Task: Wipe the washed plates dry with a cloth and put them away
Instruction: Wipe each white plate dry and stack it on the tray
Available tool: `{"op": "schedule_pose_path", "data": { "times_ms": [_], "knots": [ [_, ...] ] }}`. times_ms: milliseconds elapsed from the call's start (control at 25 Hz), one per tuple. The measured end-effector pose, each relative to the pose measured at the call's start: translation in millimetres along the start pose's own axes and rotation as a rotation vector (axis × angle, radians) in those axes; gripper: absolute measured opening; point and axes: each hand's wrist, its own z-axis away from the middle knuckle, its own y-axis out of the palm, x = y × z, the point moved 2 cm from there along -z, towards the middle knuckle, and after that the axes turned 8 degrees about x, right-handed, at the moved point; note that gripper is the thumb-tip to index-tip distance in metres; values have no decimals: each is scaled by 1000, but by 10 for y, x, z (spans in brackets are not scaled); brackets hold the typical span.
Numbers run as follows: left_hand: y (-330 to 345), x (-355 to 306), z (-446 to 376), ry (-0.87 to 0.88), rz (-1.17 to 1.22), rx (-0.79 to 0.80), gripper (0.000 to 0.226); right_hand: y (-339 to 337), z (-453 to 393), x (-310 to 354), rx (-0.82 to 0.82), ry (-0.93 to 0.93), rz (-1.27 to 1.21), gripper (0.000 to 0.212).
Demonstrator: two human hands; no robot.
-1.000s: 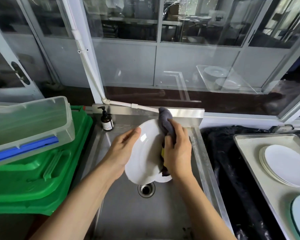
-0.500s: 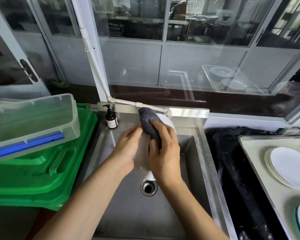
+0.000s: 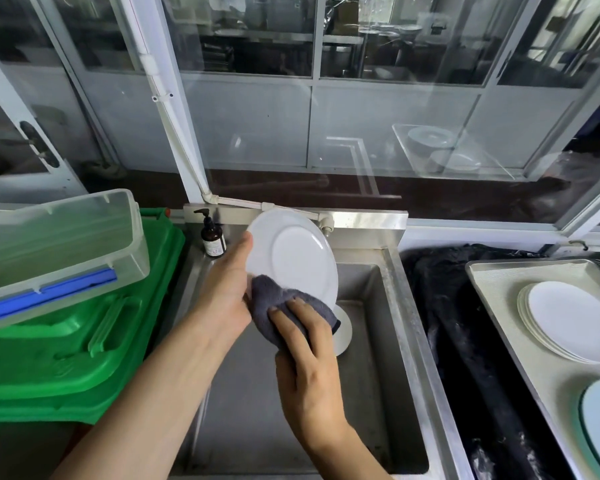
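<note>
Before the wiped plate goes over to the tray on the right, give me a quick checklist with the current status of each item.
1. Left hand has a grip on the plate at its left rim: ok.
2. Right hand presses the grey cloth to the plate's lower edge: ok.
3. Plate fully dry: cannot tell; no drops show on the visible face, but the cloth covers the lower part.
4. Tray has a landing spot: ok, the stack of white plates is uncovered.
5. Path to the tray: ok; only the black sheet lies between it and the sink.
6. Another plate left in the sink: ok, partly visible behind the cloth.
</note>
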Motion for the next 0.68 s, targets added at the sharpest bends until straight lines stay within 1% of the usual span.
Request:
{"op": "schedule_pose_path", "data": {
  "times_ms": [40,80,200,240,280,360,440,480,520,600,680],
  "knots": [
    [-6,-29,-9,42,2,0,45,-10,55,-61,-26,24,-30,61],
    [-12,-53,-4,67,-7,23,45,-24,83,-125,-75,93,-77,60],
    [-78,-108,40,112,-125,129,44,-135,-57,-319,-274,444,-340,55],
    [-100,-105,64,128,-160,169,44,-185,-165,-403,-322,528,-411,50],
    [-118,-87,80,135,-187,193,44,-252,-288,-485,-343,579,-435,44],
    [-132,-24,132,155,-233,168,43,-413,-553,-591,-313,618,-384,40],
    [-118,50,161,233,-298,92,34,-525,-780,-600,-258,604,-323,43],
    [-98,88,181,277,-326,76,29,-544,-845,-552,-241,561,-294,45],
    [-66,121,193,313,-347,68,23,-538,-881,-441,-232,491,-262,46],
    [-40,153,181,362,-374,38,15,-433,-868,-158,-171,281,-202,50],
    [-70,154,145,370,-371,26,23,-301,-794,42,-54,71,-157,50]
  ]
}}
